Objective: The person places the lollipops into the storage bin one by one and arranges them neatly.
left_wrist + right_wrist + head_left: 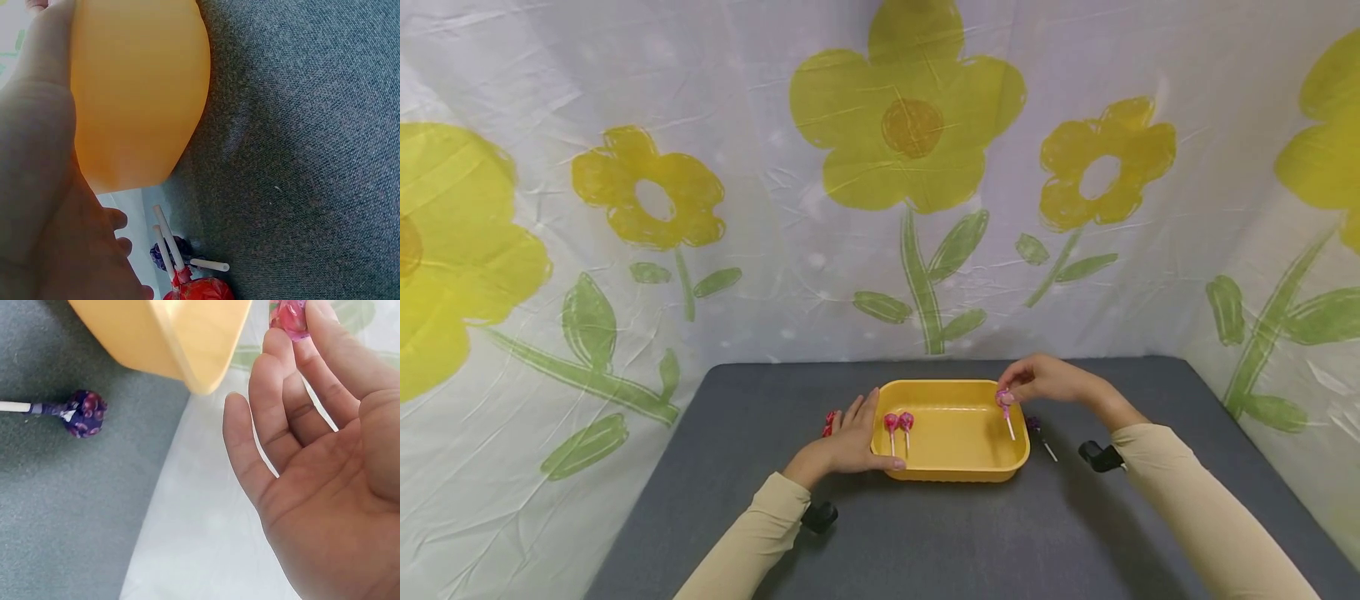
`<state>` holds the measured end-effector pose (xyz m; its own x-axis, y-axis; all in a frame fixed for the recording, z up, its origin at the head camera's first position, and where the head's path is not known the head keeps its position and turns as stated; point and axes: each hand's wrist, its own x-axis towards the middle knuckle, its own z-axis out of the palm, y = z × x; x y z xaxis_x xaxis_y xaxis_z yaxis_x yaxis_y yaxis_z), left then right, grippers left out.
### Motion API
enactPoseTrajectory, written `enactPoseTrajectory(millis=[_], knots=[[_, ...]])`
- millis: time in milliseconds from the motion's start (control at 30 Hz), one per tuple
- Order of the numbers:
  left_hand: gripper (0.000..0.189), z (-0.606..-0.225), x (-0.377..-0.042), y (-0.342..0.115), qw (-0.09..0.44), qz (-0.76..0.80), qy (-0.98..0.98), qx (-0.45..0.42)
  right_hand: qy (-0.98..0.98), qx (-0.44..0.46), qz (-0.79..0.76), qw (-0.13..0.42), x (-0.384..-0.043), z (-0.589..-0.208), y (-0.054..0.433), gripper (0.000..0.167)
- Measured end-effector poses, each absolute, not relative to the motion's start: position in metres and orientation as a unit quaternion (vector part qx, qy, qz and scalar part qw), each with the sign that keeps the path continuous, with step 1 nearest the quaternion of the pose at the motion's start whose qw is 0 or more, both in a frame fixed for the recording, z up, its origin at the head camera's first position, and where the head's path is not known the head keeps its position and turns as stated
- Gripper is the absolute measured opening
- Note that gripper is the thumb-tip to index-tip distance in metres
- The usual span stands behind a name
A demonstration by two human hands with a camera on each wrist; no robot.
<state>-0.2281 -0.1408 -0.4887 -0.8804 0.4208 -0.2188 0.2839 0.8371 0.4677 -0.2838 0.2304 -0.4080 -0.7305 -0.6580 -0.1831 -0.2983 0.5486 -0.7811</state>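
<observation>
My left hand [842, 443] rests against the left end of a yellow plastic bin [955, 475], fingers fairly straight along the wall and thumb at the front rim. Over the bin's right end, my right hand [1048, 379] pinches a pink-wrapped lollipop [1004, 398] by its head between thumb and fingertips, white stick pointing down. Two lollipops, one red-pink [891, 422] and one purple-pink [907, 420], lie side by side inside the bin at the left. In the right wrist view, the held lollipop's wrapper [290, 317] shows only in part.
A dark purple lollipop [86, 414] lies on the grey table [940, 542] right of the bin. Left of it, partly behind my left hand, are red lollipops [203, 290] and a dark purple one [160, 255]. A flower-printed curtain [760, 250] surrounds the table's back and sides.
</observation>
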Motion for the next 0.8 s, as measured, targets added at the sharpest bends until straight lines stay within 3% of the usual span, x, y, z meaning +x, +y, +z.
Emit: enactPoseTrajectory(millis=[800], knots=[[0.132,-0.490,-0.229,-0.141,0.154,0.217,0.947,0.182,0.863,-0.275,-0.349,0.240,-0.297,-0.404,0.191,0.020]])
